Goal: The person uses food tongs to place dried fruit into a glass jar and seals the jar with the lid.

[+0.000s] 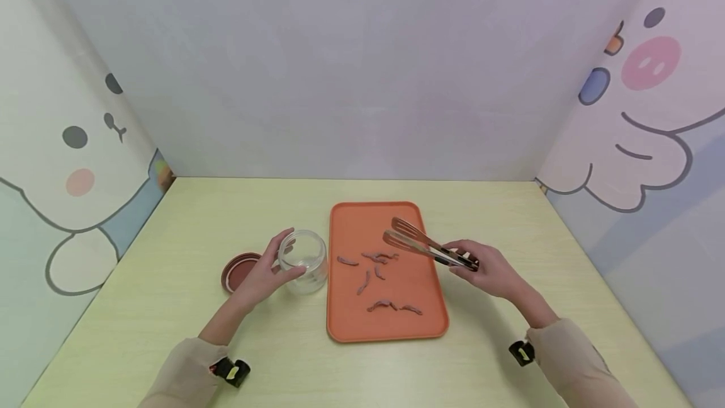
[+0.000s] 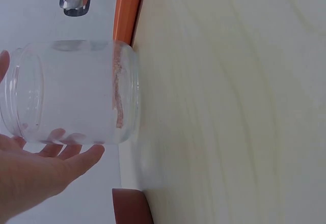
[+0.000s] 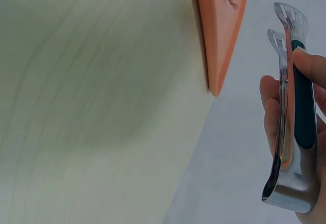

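My left hand [image 1: 266,279] holds a clear glass jar [image 1: 308,281], fingers around its far side and the thumb across the near side. The jar stands upright and uncapped beside the tray's left edge. In the left wrist view, a reddish-brown strip [image 2: 118,94] shows at the jar's bottom. My right hand [image 1: 489,269] grips metal tongs [image 3: 304,102] with dark handle grips. Their slotted tips are apart with nothing between them, above the right part of the orange tray [image 1: 370,225]. Several thin, brownish-pink curled strips [image 1: 382,304] lie scattered on the tray.
A dark red round lid [image 1: 240,272] lies on the pale wooden table [image 1: 272,357], just left of the jar and partly behind my left hand. A plain light wall [image 1: 351,80] rises behind the table, with cartoon-printed curtains [image 1: 73,162] at both sides.
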A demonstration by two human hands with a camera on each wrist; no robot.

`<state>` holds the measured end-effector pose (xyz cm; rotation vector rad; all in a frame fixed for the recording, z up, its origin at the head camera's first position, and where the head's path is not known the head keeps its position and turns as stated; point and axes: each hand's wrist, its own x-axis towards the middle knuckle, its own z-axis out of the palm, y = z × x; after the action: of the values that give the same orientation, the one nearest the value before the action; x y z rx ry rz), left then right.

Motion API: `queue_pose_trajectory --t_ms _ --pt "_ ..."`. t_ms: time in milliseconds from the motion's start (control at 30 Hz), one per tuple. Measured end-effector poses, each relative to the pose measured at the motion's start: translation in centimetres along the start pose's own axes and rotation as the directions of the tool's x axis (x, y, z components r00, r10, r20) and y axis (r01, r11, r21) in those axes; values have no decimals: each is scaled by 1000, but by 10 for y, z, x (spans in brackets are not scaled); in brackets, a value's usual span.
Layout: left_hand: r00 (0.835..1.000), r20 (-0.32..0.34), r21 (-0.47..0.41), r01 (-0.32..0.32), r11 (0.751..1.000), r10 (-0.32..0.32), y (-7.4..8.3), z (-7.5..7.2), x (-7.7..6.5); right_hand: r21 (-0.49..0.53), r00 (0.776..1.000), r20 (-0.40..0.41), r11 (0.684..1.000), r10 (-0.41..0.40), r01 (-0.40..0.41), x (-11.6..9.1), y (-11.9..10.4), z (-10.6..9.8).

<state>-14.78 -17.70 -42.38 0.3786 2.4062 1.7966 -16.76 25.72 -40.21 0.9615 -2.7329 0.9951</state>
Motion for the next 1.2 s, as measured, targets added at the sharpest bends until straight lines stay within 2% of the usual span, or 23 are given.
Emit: queue_pose_trajectory --t_ms 400,533,633,800,1200 --pt "1000 5 -13 20 1000 -20 6 1 0 -44 1000 13 999 25 -25 -16 18 8" --pt "1000 7 -4 21 1000 -21 21 3 -4 -55 1000 18 998 18 -17 -21 23 12" --pt "1000 6 -8 20 1000 -20 20 3 -4 -51 1000 13 999 -4 5 -23 25 14" --pt "1000 2 2 14 1000 -14 1 1 0 -56 999 15 998 -33 34 -25 26 18" --pt "1000 1 -2 11 1000 -11 1 0 -1 -14 997 22 997 -77 77 -24 25 23"
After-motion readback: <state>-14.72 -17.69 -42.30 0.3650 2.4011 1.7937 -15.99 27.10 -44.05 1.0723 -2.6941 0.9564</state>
